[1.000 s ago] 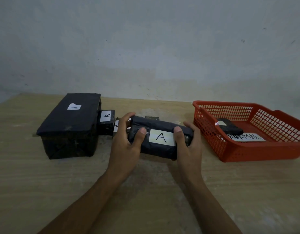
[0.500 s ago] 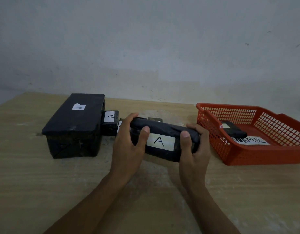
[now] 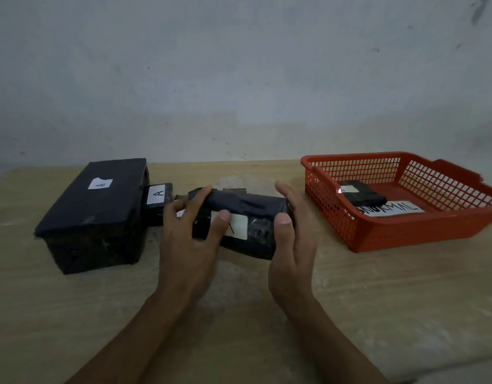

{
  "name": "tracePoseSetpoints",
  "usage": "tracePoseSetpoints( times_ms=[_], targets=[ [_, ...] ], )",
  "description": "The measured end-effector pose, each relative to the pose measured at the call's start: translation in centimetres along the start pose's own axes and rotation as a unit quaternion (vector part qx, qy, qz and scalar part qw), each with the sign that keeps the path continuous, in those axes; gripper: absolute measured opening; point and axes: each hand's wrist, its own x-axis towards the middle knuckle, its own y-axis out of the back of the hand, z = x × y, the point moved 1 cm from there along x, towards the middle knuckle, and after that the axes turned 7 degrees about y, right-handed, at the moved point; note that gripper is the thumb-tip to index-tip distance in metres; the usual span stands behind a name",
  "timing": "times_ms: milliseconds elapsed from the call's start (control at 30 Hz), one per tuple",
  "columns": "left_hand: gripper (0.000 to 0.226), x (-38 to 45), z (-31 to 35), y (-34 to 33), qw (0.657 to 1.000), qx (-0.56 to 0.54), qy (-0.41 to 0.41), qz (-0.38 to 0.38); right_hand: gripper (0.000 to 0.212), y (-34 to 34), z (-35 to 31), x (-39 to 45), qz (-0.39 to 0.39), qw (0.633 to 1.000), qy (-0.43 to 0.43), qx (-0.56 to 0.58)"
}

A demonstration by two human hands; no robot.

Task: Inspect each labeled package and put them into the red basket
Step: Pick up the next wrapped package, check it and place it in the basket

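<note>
The long black-wrapped package (image 3: 239, 217) sits mid-counter, betw. the big black box (image 3: 95, 214) on the left and the red basket (image 3: 405, 234) on the right, held by both hands w/ its near-right corner looking close to or on the counter (image 3: 377, 300) — can't tell which; left hand (image 3: 189, 239) wraps the left end, fingers (image 3: 203, 194) curled over the far edge, thumb lying across the white label (image 3: 235, 225); right hand (image 3: 291, 239) cups the right end, fingers (image 3: 283, 189) fairly straight along the end face, thumb pressed on the near face; so both hold the package, neither is spread wide. Handling, as a guess: wrap looks like thin glossy plastic/tape, creased, so prob. a bit slick and slightly soft over a stiff core; two hands suggest moderate weight, not heavy; best hold = the two short ends, as now, keeping the label uncovered for reading. Vs. half a sec ago: package has rolled away from the viewer, label tipped lower and now partly hidden by the left thumb, the "A" mostly covered; right fingers have opened from a curl round the end to a flatter cup. Small labelled package (image 3: 159, 198) beside the big box and flat black package (image 3: 361, 194) in the basket unchanged.
</note>
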Motion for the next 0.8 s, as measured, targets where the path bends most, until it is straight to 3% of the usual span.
tracePoseSetpoints(
  times_ms=[333, 800],
  targets=[
    [0.109, -1.7, 1.5, -1.1, 0.998, -0.042, 0.003, -0.039, 0.048, 0.1, -0.5, -0.1, -0.074, 0.995, -0.003, 0.06],
    [0.119, -1.9, 1.1, -0.8, 0.992, -0.094, 0.011, -0.087, 0.044, -0.1, -0.9, -0.6, -0.108, 0.993, 0.033, 0.015]
  ],
)
